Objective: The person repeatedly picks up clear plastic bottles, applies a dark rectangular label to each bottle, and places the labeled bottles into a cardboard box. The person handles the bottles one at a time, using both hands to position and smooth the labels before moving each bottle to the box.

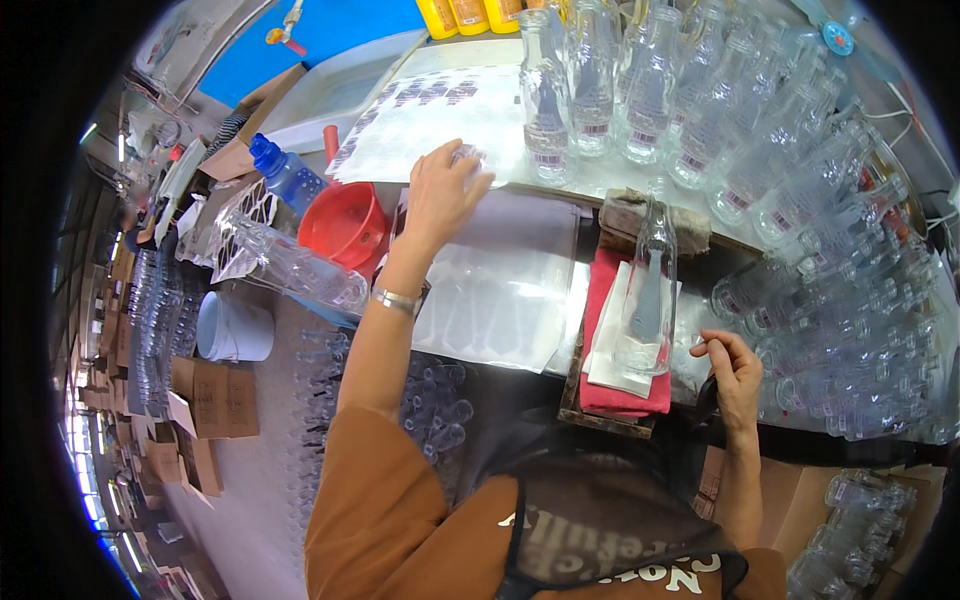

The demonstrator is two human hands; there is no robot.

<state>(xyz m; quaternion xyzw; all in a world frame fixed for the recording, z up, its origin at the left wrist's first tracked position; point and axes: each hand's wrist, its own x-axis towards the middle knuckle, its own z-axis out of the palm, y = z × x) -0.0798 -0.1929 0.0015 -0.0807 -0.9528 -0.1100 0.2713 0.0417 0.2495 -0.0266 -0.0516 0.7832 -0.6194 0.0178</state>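
Note:
My left hand (445, 195) reaches over the near edge of a white sheet printed with rows of dark labels (430, 105). Its fingers are pinched round a small clear label (468, 155) with faint print. Below that hand lies a clear plastic-covered sheet (500, 270) with pale bottle-shaped patches. In front of me a clear glass bottle (648, 300) rests on a white cloth over a red cloth (625, 400), its neck on a folded brown rag (690, 228). My right hand (732, 375) is beside the bottle, fingers curled; something dark shows under the palm, its kind unclear.
Many labelled glass bottles (545, 110) stand at the back and right. At left are a red bowl (345, 225), a blue bottle (285, 175) and lying glass bottles (300, 265). A white bucket (235, 328) and cardboard boxes (222, 398) stand on the floor.

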